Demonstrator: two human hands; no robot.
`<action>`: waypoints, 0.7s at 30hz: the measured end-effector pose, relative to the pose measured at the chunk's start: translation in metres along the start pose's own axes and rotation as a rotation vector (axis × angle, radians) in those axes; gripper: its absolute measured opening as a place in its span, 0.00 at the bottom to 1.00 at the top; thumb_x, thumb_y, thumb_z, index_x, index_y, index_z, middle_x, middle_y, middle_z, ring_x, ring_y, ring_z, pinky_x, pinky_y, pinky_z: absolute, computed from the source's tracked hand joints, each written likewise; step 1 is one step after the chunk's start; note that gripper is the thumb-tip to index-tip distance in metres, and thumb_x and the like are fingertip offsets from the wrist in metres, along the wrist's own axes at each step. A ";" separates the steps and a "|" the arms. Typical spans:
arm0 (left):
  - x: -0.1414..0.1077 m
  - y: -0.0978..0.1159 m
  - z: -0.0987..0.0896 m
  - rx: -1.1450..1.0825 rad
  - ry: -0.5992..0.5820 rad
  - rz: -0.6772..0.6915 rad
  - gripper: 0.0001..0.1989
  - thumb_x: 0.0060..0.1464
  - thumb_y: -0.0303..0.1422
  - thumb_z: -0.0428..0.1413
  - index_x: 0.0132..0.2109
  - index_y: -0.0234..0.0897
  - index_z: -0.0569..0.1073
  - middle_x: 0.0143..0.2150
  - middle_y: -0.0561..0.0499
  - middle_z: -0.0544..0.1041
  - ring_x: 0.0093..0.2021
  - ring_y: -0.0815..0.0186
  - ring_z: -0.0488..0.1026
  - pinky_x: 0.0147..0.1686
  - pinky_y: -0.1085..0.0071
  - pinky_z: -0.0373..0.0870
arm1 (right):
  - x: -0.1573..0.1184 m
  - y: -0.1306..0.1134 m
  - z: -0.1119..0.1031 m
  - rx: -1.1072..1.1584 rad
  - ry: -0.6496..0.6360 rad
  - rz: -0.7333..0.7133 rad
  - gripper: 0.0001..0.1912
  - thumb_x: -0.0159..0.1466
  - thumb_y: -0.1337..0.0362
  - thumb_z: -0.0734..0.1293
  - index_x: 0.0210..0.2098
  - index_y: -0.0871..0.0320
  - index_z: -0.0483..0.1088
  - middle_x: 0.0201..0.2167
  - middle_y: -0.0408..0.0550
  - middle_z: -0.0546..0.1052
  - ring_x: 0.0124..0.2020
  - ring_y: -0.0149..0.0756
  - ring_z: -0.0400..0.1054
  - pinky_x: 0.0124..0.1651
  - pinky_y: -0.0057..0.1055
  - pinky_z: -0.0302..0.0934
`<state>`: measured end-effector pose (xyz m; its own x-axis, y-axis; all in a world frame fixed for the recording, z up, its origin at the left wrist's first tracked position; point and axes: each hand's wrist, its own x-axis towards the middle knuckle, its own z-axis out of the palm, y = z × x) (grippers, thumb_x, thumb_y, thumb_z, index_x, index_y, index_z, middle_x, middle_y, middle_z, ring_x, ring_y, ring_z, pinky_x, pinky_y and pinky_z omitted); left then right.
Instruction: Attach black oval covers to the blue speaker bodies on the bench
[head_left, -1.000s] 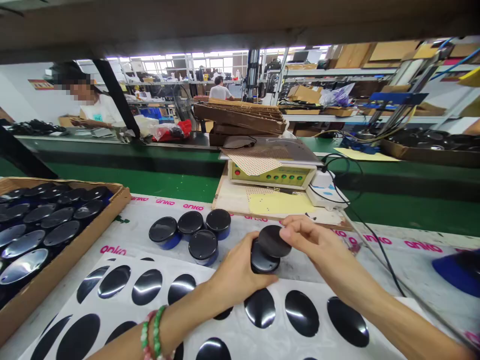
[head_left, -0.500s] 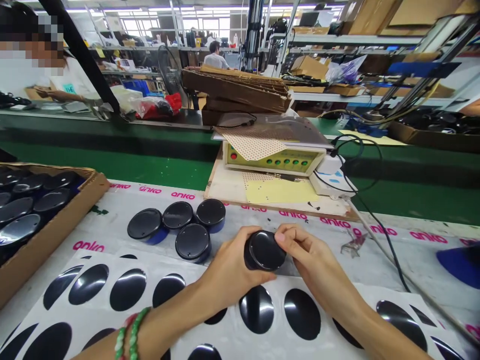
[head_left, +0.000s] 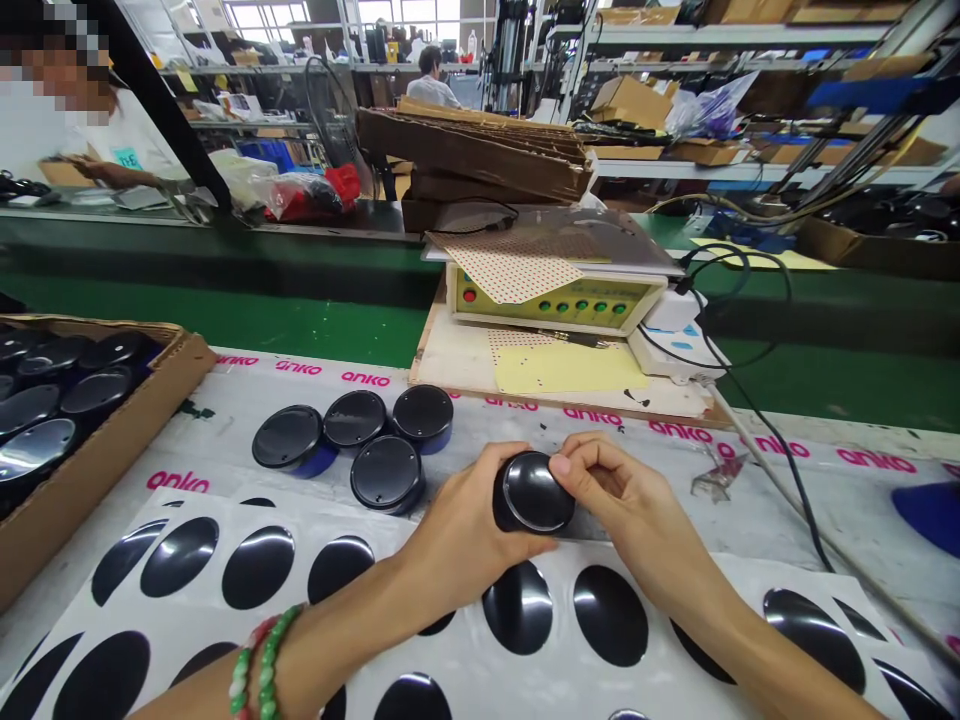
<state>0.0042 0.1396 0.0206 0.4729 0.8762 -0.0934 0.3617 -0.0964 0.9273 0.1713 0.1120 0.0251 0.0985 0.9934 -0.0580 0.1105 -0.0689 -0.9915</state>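
Bright windows (head_left: 403,12), metal shelving (head_left: 705,35), green bench (head_left: 300,320), cardboard boxes (head_left: 634,103)

Control box (head_left: 637,300) sits on a pale board (head_left: 442,350), one red button (head_left: 469,296) and a row of green ones on its front; dotted sheet (head_left: 514,265) overhangs it, yellow paper (head_left: 570,370) lies before it. Behind, tilted cardboard (head_left: 472,150); to its left, a red bag (head_left: 311,195). Two people noted: one at far left (head_left: 139,130), one farther back (head_left: 433,88).

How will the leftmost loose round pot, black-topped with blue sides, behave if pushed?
The pot looks stiff, its rim evenly round. Being squat, it would probably slide rather than tip. Its shiny top may prove slippery.
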 end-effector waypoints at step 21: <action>-0.002 0.000 0.000 0.015 -0.006 0.030 0.32 0.41 0.29 0.67 0.54 0.45 0.64 0.50 0.54 0.75 0.48 0.60 0.73 0.46 0.66 0.69 | -0.002 0.001 0.000 -0.067 -0.005 -0.086 0.14 0.62 0.54 0.66 0.26 0.56 0.66 0.35 0.45 0.64 0.35 0.34 0.62 0.35 0.28 0.60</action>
<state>0.0033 0.1378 0.0209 0.4881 0.8701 -0.0681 0.3599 -0.1295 0.9240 0.1713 0.1099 0.0246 0.0808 0.9964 0.0264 0.1841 0.0111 -0.9828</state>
